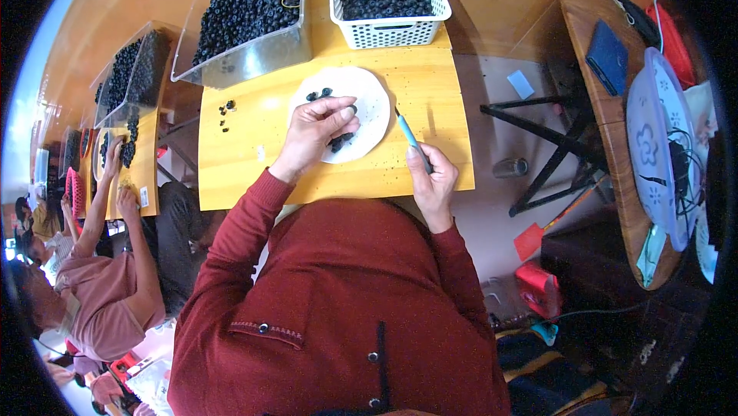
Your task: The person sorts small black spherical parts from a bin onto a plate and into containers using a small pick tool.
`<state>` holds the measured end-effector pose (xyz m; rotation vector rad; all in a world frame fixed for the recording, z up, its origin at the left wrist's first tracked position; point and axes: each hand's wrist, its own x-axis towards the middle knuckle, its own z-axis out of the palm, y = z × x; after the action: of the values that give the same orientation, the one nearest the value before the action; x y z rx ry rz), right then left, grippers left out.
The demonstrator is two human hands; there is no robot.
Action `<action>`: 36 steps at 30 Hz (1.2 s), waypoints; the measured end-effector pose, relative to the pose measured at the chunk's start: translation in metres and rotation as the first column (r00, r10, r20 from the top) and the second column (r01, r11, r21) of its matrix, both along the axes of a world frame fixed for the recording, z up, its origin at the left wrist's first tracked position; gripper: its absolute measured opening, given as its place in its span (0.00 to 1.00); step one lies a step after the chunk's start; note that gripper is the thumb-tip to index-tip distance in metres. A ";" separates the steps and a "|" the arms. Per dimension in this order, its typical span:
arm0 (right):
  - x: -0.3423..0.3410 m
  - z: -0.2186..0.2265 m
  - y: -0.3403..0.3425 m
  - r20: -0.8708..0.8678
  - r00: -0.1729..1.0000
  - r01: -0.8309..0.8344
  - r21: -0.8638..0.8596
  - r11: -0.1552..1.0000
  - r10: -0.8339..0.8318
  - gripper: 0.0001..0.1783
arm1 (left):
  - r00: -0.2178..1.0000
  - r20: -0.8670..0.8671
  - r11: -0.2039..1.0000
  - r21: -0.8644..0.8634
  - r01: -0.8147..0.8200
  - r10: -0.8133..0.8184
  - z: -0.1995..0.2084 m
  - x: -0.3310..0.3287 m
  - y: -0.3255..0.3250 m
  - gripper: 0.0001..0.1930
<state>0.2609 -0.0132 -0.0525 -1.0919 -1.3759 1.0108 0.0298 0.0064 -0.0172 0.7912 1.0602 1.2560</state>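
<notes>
A white plate (372, 93) lies on the yellow wooden table with several small black round pieces (326, 92) on it. Over the plate, my left hand (317, 128) is closed in a pinch, a small black round piece partly showing at its fingertips. My right hand (435, 178) is wrapped round a slim pen-like tool (409, 132) with a light-blue barrel and a dark, narrow tip. That tip points away from me, just right of the plate. A few loose black bits (225, 116) lie on the table left of the plate.
Beyond the plate stand a clear plastic bin (265, 57) and a white perforated basket (400, 34), both full of black pieces. At left, a co-worker (115, 293) handles similar pieces at another table. A round wooden table (607, 139) with a plastic basin (653, 147) stands right.
</notes>
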 end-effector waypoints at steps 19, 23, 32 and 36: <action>-0.016 0.003 -0.003 0.086 0.978 -0.196 0.046 0.980 0.191 0.15 | 0.892 0.453 0.998 -0.058 0.029 0.001 -0.021 -0.003 -0.020 0.11; -0.016 0.002 -0.004 0.071 0.976 -0.210 0.042 0.977 0.207 0.15 | 0.892 0.451 0.998 -0.048 0.051 -0.024 -0.021 -0.001 -0.022 0.11; -0.013 0.007 -0.003 0.123 0.967 -0.230 0.061 0.971 0.222 0.14 | 0.891 0.447 0.996 -0.001 0.092 -0.082 -0.018 0.004 -0.024 0.07; -0.014 0.002 -0.002 0.099 0.972 -0.222 0.097 0.970 0.212 0.14 | 0.904 0.416 0.995 0.015 0.100 -0.097 -0.017 0.005 -0.025 0.06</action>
<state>0.2474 -0.0155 -0.0502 -0.9290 -1.6295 1.0418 0.0351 -0.0187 -0.0344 0.5289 0.6679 1.2624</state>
